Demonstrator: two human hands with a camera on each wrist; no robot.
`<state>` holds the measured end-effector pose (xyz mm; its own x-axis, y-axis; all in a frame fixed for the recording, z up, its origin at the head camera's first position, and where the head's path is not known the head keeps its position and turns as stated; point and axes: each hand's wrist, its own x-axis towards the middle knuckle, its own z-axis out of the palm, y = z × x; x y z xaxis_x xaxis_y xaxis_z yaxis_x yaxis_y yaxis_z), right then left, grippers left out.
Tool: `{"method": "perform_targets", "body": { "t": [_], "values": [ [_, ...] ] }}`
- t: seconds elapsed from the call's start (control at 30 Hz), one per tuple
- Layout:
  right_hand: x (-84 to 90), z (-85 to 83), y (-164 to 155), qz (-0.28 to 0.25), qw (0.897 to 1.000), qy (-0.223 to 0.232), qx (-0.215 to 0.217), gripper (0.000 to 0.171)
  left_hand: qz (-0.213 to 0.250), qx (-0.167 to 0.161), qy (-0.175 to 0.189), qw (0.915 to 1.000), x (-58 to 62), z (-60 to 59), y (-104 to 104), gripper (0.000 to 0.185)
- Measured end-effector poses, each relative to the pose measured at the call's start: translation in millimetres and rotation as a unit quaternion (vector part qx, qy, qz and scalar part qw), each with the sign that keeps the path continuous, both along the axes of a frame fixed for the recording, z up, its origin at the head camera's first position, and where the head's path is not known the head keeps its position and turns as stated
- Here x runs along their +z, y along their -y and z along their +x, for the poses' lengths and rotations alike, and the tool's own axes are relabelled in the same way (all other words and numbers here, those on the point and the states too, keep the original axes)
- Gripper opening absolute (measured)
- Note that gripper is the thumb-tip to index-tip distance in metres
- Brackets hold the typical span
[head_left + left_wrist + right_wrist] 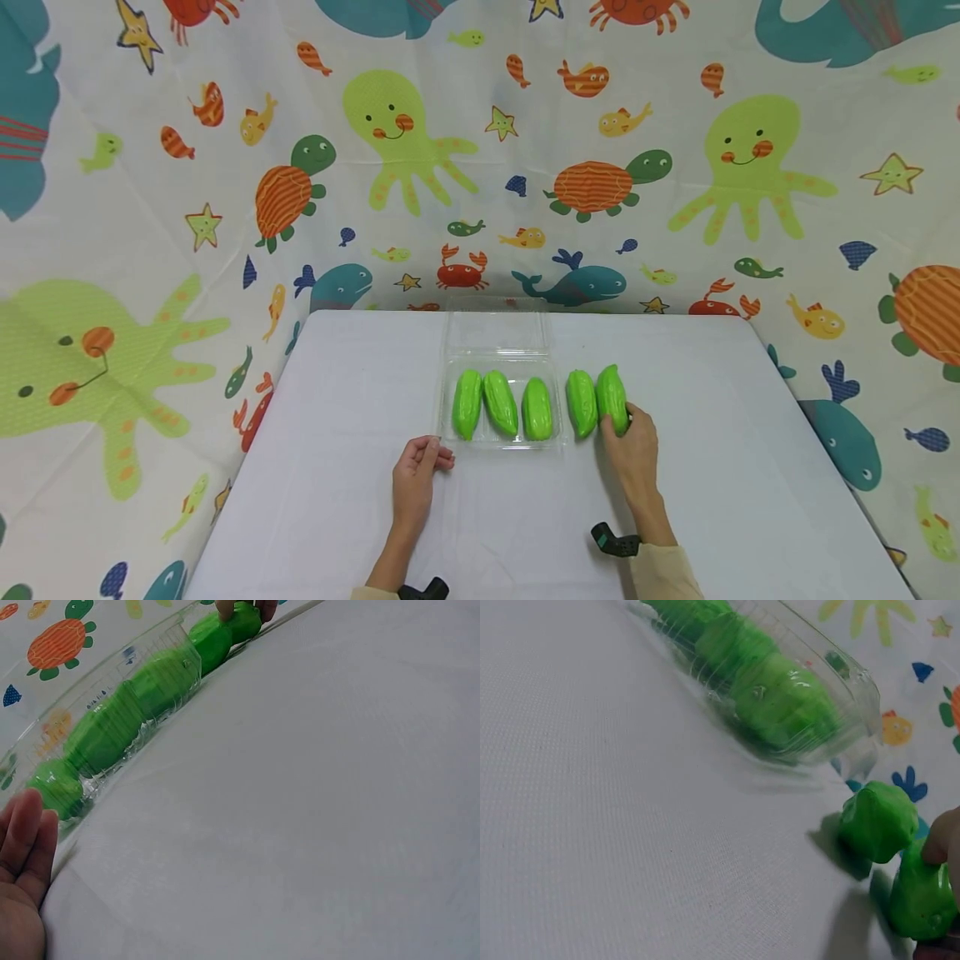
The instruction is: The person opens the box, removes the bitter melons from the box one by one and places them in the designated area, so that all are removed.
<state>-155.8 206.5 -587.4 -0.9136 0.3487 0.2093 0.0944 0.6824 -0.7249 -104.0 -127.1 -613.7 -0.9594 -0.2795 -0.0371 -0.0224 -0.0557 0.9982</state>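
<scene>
A clear plastic clamshell box [498, 447] stands with its lid [497, 333] raised at the back. Inside lie three glossy green, bumpy, cucumber-like vegetables, the middle one [500, 403] tilted. To the right of the box, another such vegetable [582, 404] rests on the table. Beside it my right hand [633, 446] holds the rightmost green vegetable [611, 392] by its near end, thumb on one side; the right wrist view shows this vegetable [921, 896] only partly. My left hand [416, 475] is at the box's front left corner, fingers loosely extended and holding nothing; whether it touches the box I cannot tell.
A white-covered table [315, 500] lies under everything. Behind it and at its sides hangs a curtain [480, 183] printed with sea animals. A black wrist device [615, 542] sits at my right wrist, another [424, 590] at my left.
</scene>
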Motion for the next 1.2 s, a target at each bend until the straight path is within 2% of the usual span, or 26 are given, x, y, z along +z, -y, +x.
{"method": "perform_targets", "body": {
  "t": [0.23, 0.4, 0.5, 0.6, 0.63, 0.8, 1.2],
  "values": [
    [-2.4, 0.2, 1, 0.004, 1.000, 0.001, -0.005, 0.051, -0.004, 0.001, 0.021, 0.9998, 0.9, -0.7, 0, 0.028],
    [-3.7, 0.3, -1, 0.005, 1.000, 0.010, -0.007, 0.051, -0.011, -0.001, 0.022, 0.9997, 17.6, 3.0, -3, 0.027],
    [-3.5, -0.1, -1, 0.006, 1.000, 0.012, -0.005, 0.050, -0.012, 0.000, 0.017, 0.9998, 15.2, 2.7, -2, 0.028],
    [-3.8, -0.6, -2, 0.009, 1.000, 0.009, -0.006, 0.050, -0.005, 0.001, 0.017, 0.9998, 2.2, -0.9, 0, 0.028],
    [-4.1, -0.7, -2, 0.009, 1.000, 0.007, -0.007, 0.050, -0.003, 0.001, 0.013, 0.9999, 1.5, -0.7, 0, 0.028],
    [-5.2, -1.1, -3, 0.007, 1.000, 0.010, -0.012, 0.052, 0.004, -0.001, 0.000, 1.0000, 1.9, -0.1, 0, 0.029],
    [-3.5, -2.0, -5, 0.003, 1.000, 0.028, -0.008, 0.053, 0.000, -0.001, 0.000, 1.0000, 2.4, 0.2, -1, 0.029]
  ]
}}
